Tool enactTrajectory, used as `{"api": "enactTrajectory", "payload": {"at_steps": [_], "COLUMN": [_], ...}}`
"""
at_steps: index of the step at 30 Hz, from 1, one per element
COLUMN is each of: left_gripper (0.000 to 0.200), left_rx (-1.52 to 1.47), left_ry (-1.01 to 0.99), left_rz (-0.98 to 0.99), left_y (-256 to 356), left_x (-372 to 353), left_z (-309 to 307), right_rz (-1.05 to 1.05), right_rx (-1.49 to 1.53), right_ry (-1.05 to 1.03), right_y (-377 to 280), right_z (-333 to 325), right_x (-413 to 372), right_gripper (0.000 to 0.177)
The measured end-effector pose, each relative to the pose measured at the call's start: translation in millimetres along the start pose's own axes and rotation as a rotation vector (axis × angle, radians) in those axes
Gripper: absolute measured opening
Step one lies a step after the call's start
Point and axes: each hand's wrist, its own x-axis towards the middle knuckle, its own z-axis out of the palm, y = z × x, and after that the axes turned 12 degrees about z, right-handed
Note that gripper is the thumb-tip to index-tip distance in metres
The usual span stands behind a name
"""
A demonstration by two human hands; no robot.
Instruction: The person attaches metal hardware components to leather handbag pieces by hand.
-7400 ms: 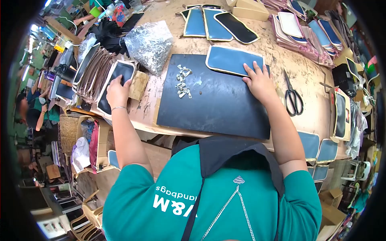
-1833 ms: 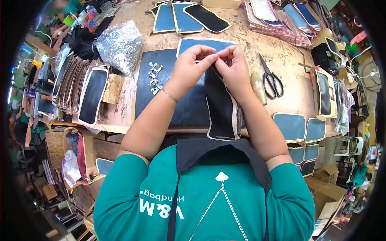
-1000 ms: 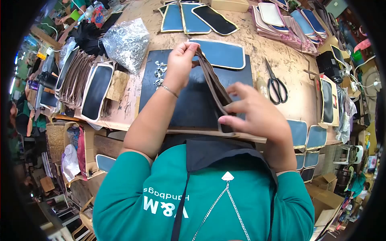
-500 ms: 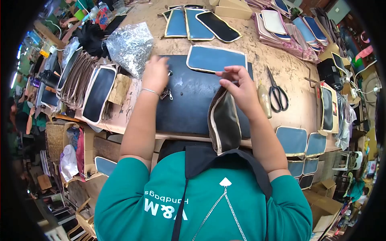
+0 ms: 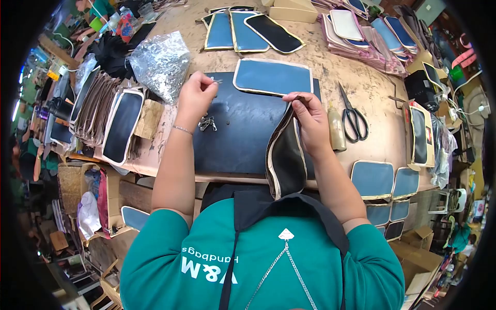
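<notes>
My left hand [image 5: 198,97] is closed in a pinch on a small metal zipper pull, above the left part of a black board [image 5: 232,150]. Just below it, several loose metal pulls [image 5: 207,123] lie on the board. My right hand [image 5: 308,118] grips the top end of a dark pouch piece [image 5: 289,160] with light edging, which hangs down toward my lap with its two sides slightly apart. Behind my hands a blue panel [image 5: 274,76] with cream edges lies across the board's far edge.
Scissors [image 5: 354,116] and a bottle [image 5: 337,132] are on the right. A plastic bag of metal parts [image 5: 161,64] sits at the left, beside stacked dark panels [image 5: 123,125]. More panels [image 5: 248,31] lie at the back; pink-edged stacks [image 5: 356,49] are behind right.
My left hand has come up from the board with a small metal pull in its fingertips. My right fingers have closed on the top of the dark pouch piece.
</notes>
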Motion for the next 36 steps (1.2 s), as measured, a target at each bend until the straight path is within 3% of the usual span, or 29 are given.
{"api": "enactTrajectory", "payload": {"at_steps": [3, 7, 8, 11, 17, 19, 23, 24, 27, 28, 30, 32, 36], "left_gripper": [0.011, 0.018, 0.013, 0.011, 0.015, 0.015, 0.024, 0.034, 0.034, 0.031, 0.027, 0.021, 0.015], "left_rx": [-0.478, -0.576, -0.592, -0.459, -0.162, -0.322, -0.803, -0.728, -0.557, -0.335, -0.33, -0.348, -0.425], "left_ry": [-0.135, -0.401, -0.378, -0.404, -0.549, -0.515, -0.441, -0.535, -0.398, -0.257, -0.145, -0.071, -0.195], "left_rz": [0.092, 0.073, 0.093, 0.159, 0.054, 0.05, 0.161, 0.272, 0.378, 0.528, 0.488, 0.435, 0.273], "left_y": [35, 91, 97, 107, 121, 110, 87, 87, 99, 103, 119, 119, 101], "left_x": [-13, -26, -28, -29, -24, -25, -27, -26, -30, -29, -29, -25, -28], "left_z": [31, 40, 44, 47, 45, 52, 73, 71, 80, 83, 81, 83, 82], "right_rz": [0.045, 0.011, -0.037, -0.181, -0.203, -0.209, -0.123, -0.121, -0.04, 0.026, 0.13, 0.158, 0.177], "right_rx": [-0.083, -0.089, -0.094, -0.15, -0.504, -0.604, -0.246, -0.145, 0.218, 0.357, 0.537, 0.493, 0.333], "right_ry": [-0.02, 0.0, -0.008, -0.033, -0.012, 0.032, 0.061, 0.063, -0.05, -0.121, -0.206, -0.167, -0.048], "right_y": [0, -1, 4, 15, -5, -5, -3, -4, -16, -23, -32, -28, -11], "right_z": [-4, 8, 7, 0, 12, 6, 4, 3, 2, 1, 3, 4, 4], "right_x": [0, -4, -4, -4, -16, -17, -13, -9, 10, 17, 27, 28, 18], "right_gripper": [0.013, 0.029, 0.039, 0.042, 0.028, 0.028, 0.022, 0.02, 0.015, 0.015, 0.016, 0.017, 0.019]}}
